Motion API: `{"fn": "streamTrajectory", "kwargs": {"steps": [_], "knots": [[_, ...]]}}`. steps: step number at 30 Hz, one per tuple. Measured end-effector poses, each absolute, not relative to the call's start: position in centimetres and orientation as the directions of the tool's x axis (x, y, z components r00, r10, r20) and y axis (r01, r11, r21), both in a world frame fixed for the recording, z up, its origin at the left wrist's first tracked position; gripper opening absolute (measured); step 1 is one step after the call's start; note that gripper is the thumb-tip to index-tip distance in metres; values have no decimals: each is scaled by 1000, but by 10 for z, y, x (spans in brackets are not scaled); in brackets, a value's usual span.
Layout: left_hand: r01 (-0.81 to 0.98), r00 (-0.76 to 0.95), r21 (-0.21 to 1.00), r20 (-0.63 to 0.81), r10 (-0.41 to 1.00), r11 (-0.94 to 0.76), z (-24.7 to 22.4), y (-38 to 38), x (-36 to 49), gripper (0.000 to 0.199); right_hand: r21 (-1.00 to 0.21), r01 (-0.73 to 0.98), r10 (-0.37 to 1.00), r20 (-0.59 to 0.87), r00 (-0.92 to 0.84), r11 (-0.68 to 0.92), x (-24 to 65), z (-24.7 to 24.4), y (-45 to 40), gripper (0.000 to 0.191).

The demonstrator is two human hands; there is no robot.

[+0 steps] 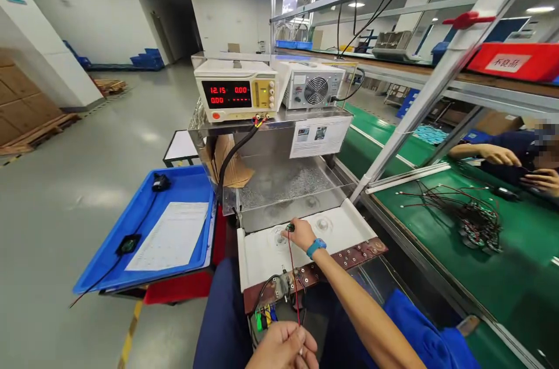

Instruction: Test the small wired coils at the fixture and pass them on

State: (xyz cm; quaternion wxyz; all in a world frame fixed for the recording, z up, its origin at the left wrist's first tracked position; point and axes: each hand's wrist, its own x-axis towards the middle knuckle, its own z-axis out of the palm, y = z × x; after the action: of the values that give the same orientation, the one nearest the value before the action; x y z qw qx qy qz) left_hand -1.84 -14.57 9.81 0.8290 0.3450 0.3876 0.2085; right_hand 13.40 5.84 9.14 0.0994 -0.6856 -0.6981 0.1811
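While the right hand [302, 234] pinches a small part [290, 228] near the white tray [262, 252]'s back edge, the left hand [285, 347] pinches its red wire [290, 255] beyond the front edge, presumably to tension it.

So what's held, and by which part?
Left hand: thin red wire, near its lower end. Right hand: small dark component at the wire's upper end; grip spot unclear.
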Motion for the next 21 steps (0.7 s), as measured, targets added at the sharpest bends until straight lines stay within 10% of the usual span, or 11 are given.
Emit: {"fn": "streamTrajectory", "kwargs": {"steps": [7, 21], "knots": [[-261, 322, 837, -393, 861, 480, 136, -90, -32, 52, -265, 962, 990, -136, 29, -65, 91, 72, 59, 54], [-179, 107, 917, -342, 934, 356, 122, -48, -29, 60, -194, 974, 979, -186, 85, -121, 89, 63, 59, 66]]}}
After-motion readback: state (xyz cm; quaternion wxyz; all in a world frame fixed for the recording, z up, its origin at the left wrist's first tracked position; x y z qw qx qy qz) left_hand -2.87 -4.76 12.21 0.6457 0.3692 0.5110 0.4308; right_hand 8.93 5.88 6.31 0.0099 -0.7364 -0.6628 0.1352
